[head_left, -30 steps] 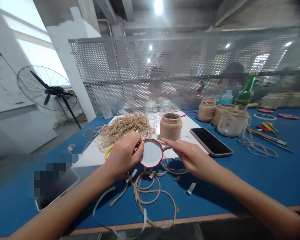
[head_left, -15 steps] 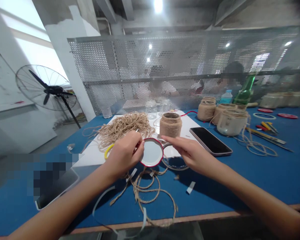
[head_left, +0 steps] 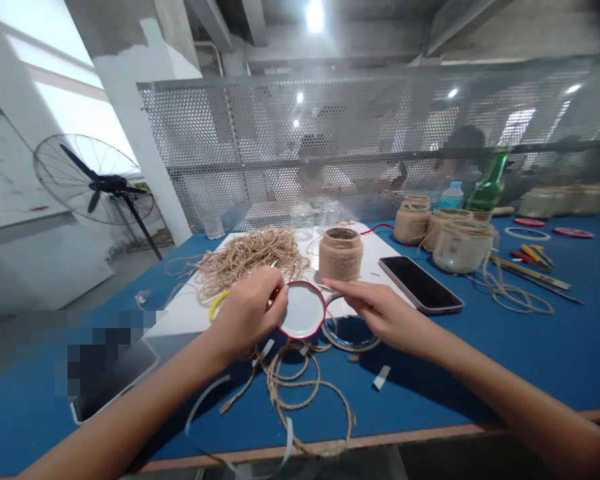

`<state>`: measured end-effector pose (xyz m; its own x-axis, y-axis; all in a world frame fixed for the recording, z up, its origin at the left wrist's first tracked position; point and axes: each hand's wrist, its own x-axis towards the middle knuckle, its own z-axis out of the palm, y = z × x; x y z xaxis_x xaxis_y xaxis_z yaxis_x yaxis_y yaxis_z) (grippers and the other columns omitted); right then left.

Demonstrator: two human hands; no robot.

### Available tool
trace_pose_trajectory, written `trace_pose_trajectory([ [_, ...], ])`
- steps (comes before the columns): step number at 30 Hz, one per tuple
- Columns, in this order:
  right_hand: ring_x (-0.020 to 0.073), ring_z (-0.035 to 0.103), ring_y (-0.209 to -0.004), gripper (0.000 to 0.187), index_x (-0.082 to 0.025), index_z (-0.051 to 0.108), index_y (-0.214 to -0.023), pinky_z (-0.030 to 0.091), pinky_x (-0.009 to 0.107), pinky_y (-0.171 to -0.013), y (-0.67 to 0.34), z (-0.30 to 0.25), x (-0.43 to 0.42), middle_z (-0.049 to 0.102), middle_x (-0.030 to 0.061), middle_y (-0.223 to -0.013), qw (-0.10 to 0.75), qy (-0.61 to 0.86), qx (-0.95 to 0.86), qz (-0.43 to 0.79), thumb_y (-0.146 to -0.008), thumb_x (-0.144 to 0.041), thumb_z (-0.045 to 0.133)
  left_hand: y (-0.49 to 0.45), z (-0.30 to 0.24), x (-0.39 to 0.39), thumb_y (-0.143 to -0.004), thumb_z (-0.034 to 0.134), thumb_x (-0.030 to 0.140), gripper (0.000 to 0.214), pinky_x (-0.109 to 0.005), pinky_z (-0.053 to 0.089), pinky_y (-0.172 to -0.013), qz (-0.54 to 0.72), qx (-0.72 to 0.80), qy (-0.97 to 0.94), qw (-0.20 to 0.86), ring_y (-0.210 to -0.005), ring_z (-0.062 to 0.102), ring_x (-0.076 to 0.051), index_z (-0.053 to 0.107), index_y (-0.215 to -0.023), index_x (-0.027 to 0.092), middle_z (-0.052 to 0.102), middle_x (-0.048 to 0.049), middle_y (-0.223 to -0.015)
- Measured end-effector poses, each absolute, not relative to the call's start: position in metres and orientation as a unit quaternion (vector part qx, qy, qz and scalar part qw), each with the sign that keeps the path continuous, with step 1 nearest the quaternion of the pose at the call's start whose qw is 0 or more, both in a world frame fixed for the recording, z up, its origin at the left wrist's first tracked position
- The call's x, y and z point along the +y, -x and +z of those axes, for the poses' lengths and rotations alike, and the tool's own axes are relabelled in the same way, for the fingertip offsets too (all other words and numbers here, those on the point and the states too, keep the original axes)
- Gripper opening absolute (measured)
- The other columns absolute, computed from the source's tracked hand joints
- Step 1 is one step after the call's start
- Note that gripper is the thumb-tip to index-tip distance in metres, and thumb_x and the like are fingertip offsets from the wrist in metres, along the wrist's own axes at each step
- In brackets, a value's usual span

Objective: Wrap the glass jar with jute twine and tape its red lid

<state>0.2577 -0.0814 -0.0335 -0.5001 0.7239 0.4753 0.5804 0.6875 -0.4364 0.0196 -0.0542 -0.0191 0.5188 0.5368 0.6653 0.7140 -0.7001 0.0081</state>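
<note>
Between my hands is a round jar lid (head_left: 303,311), its pale inside facing me and its rim red. My left hand (head_left: 253,300) is closed at the lid's left edge, thumb against the rim. A small pointed tip sticks up above that fist; its kind is hidden. My right hand (head_left: 380,308) has its fingers stretched out, fingertips at the lid's upper right rim. Beneath the right hand lies a dark blue ring-shaped lid (head_left: 353,341), partly covered. Just behind stands a jar wrapped in twine (head_left: 341,257). Loose twine (head_left: 295,400) curls on the table in front.
A heap of twine (head_left: 260,250) lies on white paper. Phones lie right (head_left: 420,283) and left (head_left: 113,383). Further right are wrapped jars (head_left: 413,220), a glass jar (head_left: 463,250), a green bottle (head_left: 487,183) and several tools (head_left: 535,257). A perforated screen (head_left: 260,147) stands behind.
The lid and both hands sit very slightly lower in the picture, and the view has shifted a little. Both hands keep the same pose.
</note>
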Motion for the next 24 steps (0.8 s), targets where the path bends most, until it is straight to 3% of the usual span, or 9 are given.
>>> trace_pose_trajectory([
  [7, 0.0151, 0.06, -0.089, 0.041, -0.021, 0.05, -0.125, 0.047, 0.03, -0.077, -0.2606, -0.0257, -0.0823, 0.065, 0.0068, -0.108, 0.329, 0.396, -0.853, 0.091, -0.087, -0.012, 0.035, -0.0201, -0.0238, -0.0541, -0.084, 0.041, 0.018, 0.011, -0.022, 0.037, -0.054, -0.29, -0.347, 0.885, 0.112, -0.057, 0.049, -0.011, 0.049, -0.092, 0.017, 0.053, 0.0008, -0.07],
  [18, 0.0153, 0.06, -0.097, 0.042, -0.024, 0.051, -0.124, 0.046, 0.027, -0.081, -0.2644, -0.0237, -0.0787, 0.065, 0.0046, -0.112, 0.313, 0.403, -0.856, 0.086, -0.087, -0.013, 0.035, -0.0172, -0.0248, -0.0514, -0.084, 0.039, 0.015, 0.014, -0.021, 0.04, -0.062, -0.276, -0.287, 0.911, 0.105, -0.071, 0.053, -0.012, 0.048, -0.095, 0.015, 0.057, -0.004, -0.085],
  [24, 0.0162, 0.059, -0.099, 0.041, -0.024, 0.051, -0.124, 0.045, 0.028, -0.083, -0.2654, -0.024, -0.0775, 0.064, 0.0041, -0.114, 0.315, 0.402, -0.854, 0.102, -0.088, -0.015, 0.034, -0.0165, -0.0228, -0.0511, -0.085, 0.038, 0.016, 0.013, -0.02, 0.039, -0.059, -0.278, -0.297, 0.909, 0.094, -0.066, 0.052, -0.011, 0.048, -0.094, 0.016, 0.058, -0.0025, -0.081],
])
